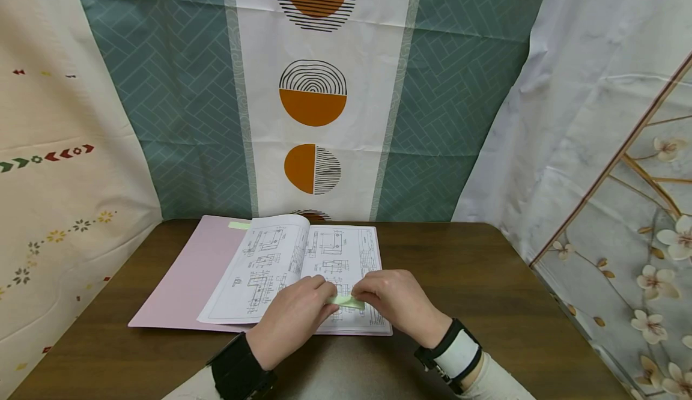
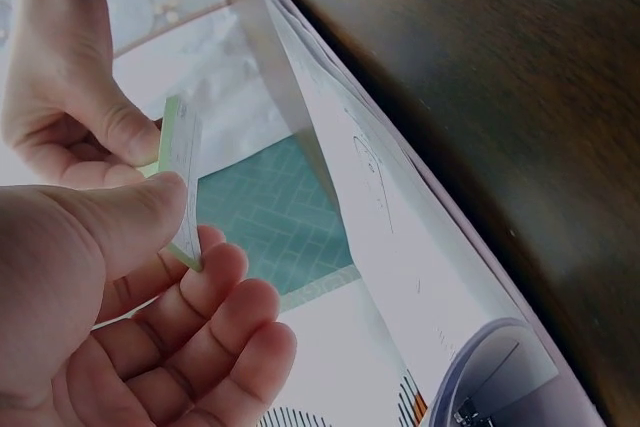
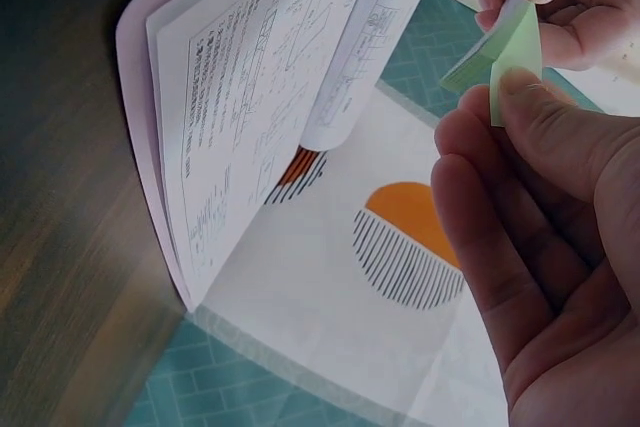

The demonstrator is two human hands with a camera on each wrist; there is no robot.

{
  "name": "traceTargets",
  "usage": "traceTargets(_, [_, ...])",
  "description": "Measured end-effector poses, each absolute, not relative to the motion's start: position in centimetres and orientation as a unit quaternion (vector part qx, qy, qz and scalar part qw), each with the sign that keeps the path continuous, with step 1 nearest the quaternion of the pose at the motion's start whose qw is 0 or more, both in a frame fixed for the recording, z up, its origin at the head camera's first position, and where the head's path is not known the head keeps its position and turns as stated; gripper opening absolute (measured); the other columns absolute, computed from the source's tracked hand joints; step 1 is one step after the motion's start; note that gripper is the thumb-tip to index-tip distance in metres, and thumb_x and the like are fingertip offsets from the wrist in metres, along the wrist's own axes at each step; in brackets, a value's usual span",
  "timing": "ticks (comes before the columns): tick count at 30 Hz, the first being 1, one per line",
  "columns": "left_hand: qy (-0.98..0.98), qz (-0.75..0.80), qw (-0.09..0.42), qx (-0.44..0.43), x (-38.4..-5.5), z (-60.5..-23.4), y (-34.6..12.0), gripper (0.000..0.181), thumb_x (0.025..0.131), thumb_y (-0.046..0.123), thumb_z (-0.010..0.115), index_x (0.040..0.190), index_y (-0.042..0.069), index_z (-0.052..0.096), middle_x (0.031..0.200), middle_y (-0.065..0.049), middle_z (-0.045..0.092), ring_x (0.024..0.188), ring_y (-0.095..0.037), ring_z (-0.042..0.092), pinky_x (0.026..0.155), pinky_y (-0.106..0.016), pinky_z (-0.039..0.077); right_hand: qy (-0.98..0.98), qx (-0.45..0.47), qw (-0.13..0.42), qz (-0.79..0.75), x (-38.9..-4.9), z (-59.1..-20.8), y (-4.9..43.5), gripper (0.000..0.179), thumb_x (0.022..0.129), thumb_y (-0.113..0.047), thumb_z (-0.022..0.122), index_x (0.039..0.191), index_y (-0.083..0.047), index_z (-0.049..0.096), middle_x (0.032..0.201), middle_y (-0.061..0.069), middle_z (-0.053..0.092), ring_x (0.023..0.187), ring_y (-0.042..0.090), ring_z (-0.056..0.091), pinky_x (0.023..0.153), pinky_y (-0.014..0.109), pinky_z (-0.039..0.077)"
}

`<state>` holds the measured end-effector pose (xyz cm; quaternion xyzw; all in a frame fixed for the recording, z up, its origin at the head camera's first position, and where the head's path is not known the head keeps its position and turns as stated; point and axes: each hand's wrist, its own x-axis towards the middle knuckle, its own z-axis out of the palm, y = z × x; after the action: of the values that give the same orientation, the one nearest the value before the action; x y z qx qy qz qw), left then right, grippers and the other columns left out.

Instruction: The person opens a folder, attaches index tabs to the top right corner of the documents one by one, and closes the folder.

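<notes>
- Above the lower part of the open drawing booklet (image 1: 324, 323), a narrow pale-green sticky-note pad (image 1: 352, 303) is staying between the two hands, held up from the page.
- The pad is looking like thin paper, so it should be handling as very light and soft, easy to crease or tear; the adhesive part, probably, would be clinging to fingers.
- The best hold would be a gentle pinch near each end, with the loose flap (image 3: 518, 57) being taken by its free edge, not by its middle.
- The left hand (image 1: 299, 305) is pinching one end of the pad with the thumb; its other fingers are curving loosely, partly spread.
- The right hand (image 1: 399, 301) is pinching the flap between thumb and forefinger, its remaining fingers bending half open below.
- Both hands are standing near each other, only the green paper bridging them.
- Under the booklet, a pink cover (image 1: 184, 286) is lying on the bench (image 1: 443, 256), bearing another green note (image 1: 238, 226) near its top edge.
</notes>
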<state>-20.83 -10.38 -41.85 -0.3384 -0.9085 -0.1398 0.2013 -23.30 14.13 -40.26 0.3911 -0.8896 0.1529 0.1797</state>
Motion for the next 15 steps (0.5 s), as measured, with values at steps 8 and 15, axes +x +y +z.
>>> traceTargets(8, [-0.906,-0.141,0.213,-0.336,-20.87,-41.97,-10.35,0.017,0.097,0.025,0.088,0.103,0.017,0.073,0.093,0.007,0.065,0.081,-0.009,0.058,0.069,-0.028,0.052,-0.889,0.388,0.189,0.156,-23.38,-40.25,14.18,0.022,0.084,-0.008,0.096,0.102,-0.017,0.088,0.096,-0.008,0.082,0.082,0.003,0.074,0.076,0.028,0.061])
traceTargets(15, [-0.907,-0.144,0.211,-0.334,-20.87,-41.99,-10.32,0.018,0.097,0.024,0.088,0.103,0.017,0.073,0.092,0.007,0.063,0.081,-0.009,0.058,0.069,-0.028,0.053,-0.889,0.384,0.191,0.162,-23.44,-40.22,14.31,0.023,0.084,-0.011,0.097,0.105,-0.018,0.088,0.098,-0.009,0.083,0.084,0.004,0.076,0.078,0.027,0.062])
